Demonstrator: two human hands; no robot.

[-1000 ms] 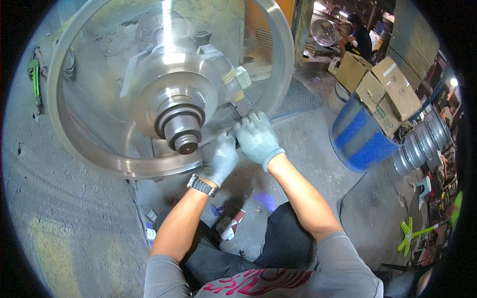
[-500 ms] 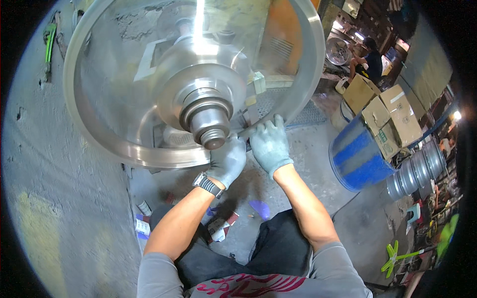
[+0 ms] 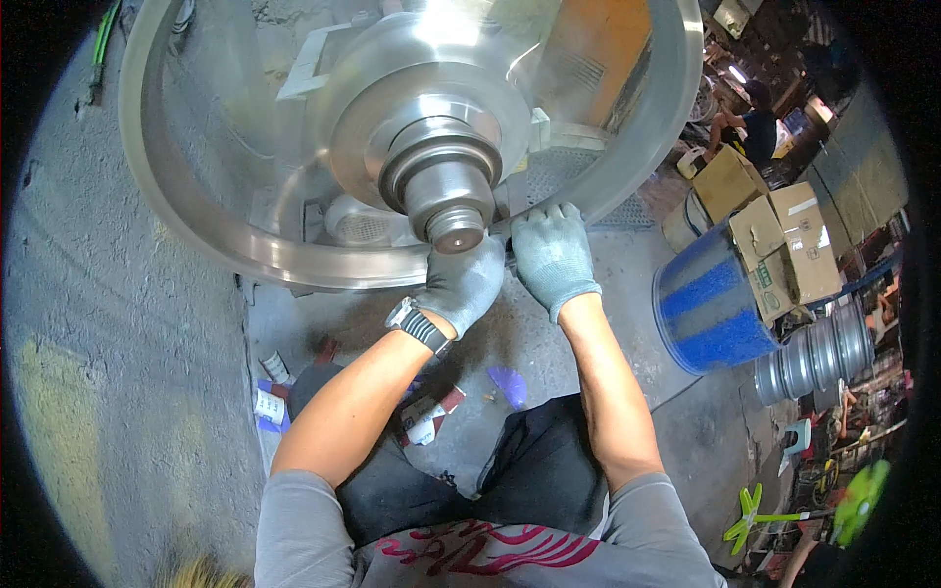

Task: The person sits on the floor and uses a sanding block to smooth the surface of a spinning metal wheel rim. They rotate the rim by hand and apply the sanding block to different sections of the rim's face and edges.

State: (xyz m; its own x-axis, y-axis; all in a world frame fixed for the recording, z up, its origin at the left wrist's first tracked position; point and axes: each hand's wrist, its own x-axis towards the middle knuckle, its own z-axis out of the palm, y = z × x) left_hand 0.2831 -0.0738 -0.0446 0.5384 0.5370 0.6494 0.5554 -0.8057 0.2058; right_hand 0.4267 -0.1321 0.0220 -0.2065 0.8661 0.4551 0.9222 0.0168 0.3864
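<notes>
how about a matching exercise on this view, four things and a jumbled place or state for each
Things
1. grey-gloved left hand
2. round blue drum
3. large shiny metal rim
4. bright green star-shaped base

Places or states
A. around the stepped silver metal hub
B. lower right of the view
C. black-strapped watch at its wrist
D. under an open brown cardboard box

Pairs: 1-C; 2-D; 3-A; 4-B

Right of the wheel (image 3: 284, 263) stands a drum (image 3: 711, 309), a box (image 3: 802, 250) on or perhaps in it; rims (image 3: 818, 355) lie further right.
</notes>
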